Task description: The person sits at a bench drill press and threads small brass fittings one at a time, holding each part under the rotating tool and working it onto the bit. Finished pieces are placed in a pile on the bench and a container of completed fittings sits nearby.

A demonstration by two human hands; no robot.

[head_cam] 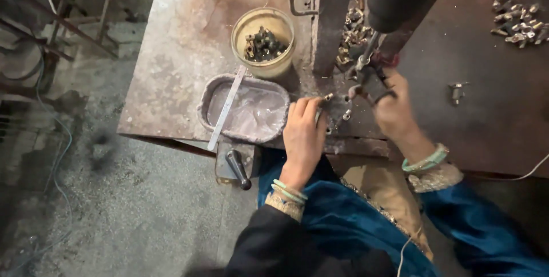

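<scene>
Left hand (pixel 303 134) flat, fingers pinching small metal fitting (pixel 328 97), right hand (pixel 392 108) gripping drill-press lever (pixel 377 85)

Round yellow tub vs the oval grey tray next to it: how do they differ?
The yellow tub is round and taller; the grey tray is oval and shallow. The tub holds small dark metal fittings; the tray holds milky liquid. A flat metal strip lies across the tray; nothing spans the tub. Both are open-topped, sitting on the worn metal workbench, left of the person's left hand.
</scene>
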